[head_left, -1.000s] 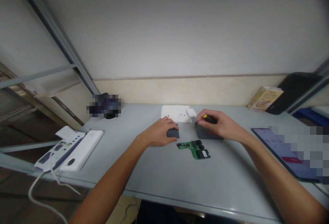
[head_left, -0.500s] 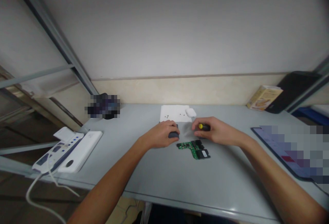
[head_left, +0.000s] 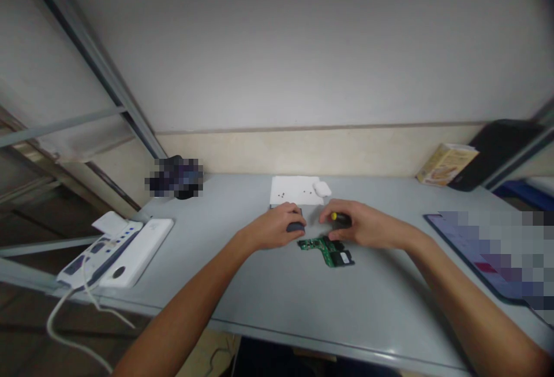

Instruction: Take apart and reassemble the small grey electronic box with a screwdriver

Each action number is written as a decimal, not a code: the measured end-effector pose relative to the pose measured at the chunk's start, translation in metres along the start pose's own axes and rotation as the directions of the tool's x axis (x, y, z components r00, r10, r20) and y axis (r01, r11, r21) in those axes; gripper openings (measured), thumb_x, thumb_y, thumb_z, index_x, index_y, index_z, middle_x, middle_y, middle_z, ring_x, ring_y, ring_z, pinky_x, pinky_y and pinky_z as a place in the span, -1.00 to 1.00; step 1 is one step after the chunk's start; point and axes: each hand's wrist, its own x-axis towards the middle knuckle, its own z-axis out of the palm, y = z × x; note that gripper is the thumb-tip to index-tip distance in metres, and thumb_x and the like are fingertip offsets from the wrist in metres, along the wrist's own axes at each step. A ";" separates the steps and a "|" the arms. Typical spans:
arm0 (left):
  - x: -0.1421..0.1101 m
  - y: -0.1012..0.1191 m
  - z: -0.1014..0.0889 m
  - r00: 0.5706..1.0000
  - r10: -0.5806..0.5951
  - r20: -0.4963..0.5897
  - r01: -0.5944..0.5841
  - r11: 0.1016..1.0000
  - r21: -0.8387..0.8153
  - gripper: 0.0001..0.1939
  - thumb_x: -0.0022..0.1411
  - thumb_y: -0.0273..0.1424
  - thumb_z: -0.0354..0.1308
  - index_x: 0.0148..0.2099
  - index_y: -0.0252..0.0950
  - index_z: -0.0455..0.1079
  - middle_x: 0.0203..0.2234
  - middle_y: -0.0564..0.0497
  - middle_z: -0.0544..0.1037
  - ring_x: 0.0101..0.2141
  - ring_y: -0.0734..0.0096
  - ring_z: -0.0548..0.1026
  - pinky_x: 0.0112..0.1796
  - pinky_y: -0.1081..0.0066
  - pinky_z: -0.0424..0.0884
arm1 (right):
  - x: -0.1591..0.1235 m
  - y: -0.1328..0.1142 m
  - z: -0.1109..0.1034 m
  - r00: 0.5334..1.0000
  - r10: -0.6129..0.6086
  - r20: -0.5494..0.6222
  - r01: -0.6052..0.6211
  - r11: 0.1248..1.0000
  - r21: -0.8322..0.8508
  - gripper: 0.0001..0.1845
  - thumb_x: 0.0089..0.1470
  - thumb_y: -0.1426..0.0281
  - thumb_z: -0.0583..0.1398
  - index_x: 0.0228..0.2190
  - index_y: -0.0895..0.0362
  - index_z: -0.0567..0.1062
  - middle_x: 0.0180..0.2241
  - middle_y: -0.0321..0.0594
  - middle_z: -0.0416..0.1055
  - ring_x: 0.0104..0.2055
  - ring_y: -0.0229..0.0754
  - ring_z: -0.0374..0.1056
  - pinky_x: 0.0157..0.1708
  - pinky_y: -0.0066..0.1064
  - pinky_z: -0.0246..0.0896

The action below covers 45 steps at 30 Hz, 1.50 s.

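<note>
My left hand (head_left: 279,227) is closed on a dark grey, rounded casing (head_left: 296,227) on the desk, mostly covered by my fingers. To its right, my right hand (head_left: 352,222) holds a screwdriver (head_left: 341,219) with a dark handle and yellow end against its palm. The thumb and forefinger of that hand are curved and apart. A green circuit board (head_left: 324,249) with black parts lies flat just below both hands, close to my right fingertips. Beyond the hands is a white sheet of paper (head_left: 294,189) bearing several tiny dark screws (head_left: 281,195).
A small white rounded case (head_left: 322,189) rests at the paper's right edge. On the left are a white power strip (head_left: 104,247) and a white flat box (head_left: 138,253). A yellow box (head_left: 448,164) stands back right, and a blue-edged tablet or mat (head_left: 467,250) lies at right.
My right hand has shifted slightly left and down, its fingertips now closer to the circuit board. The casing under my left hand appears slightly turned.
</note>
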 end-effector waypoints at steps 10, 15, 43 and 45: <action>0.001 0.001 0.001 1.000 0.017 -0.008 -0.017 1.000 0.004 -0.81 0.39 -0.34 0.21 0.00 -0.25 0.55 -0.07 -0.11 0.50 -0.01 0.22 0.47 0.10 0.25 0.39 | -0.002 -0.004 0.003 0.994 0.052 0.092 -0.054 0.998 0.020 -0.58 -0.01 0.28 0.37 -0.07 0.03 0.55 -0.11 -0.22 0.52 -0.12 -0.09 0.39 -0.10 -0.33 0.23; 0.001 0.001 0.002 1.000 0.017 -0.009 -0.017 1.000 0.001 -0.79 0.40 -0.33 0.21 0.02 -0.25 0.54 -0.07 -0.12 0.50 0.00 0.21 0.47 0.11 0.24 0.40 | -0.002 -0.007 0.006 0.992 0.042 0.116 -0.045 0.999 0.025 -0.55 -0.04 0.31 0.40 -0.06 0.04 0.55 -0.07 -0.20 0.52 -0.08 -0.06 0.40 -0.06 -0.30 0.26; 0.001 0.002 0.002 1.000 0.009 -0.004 -0.009 1.000 -0.016 -0.80 0.40 -0.32 0.21 0.01 -0.25 0.55 -0.06 -0.13 0.50 0.01 0.20 0.47 0.12 0.23 0.38 | -0.006 -0.004 0.013 0.988 0.081 0.132 -0.081 0.997 -0.010 -0.44 -0.11 0.37 0.41 0.00 -0.05 0.55 -0.06 -0.20 0.52 -0.12 -0.04 0.42 -0.12 -0.30 0.30; 0.001 0.002 0.003 1.000 0.008 -0.007 -0.008 1.000 -0.020 -0.79 0.40 -0.32 0.21 0.01 -0.25 0.55 -0.06 -0.13 0.50 0.01 0.20 0.47 0.12 0.22 0.39 | -0.007 -0.006 0.013 0.985 0.088 0.147 -0.088 0.996 -0.007 -0.41 -0.12 0.38 0.42 0.01 -0.05 0.54 -0.03 -0.20 0.51 -0.13 -0.06 0.42 -0.12 -0.30 0.31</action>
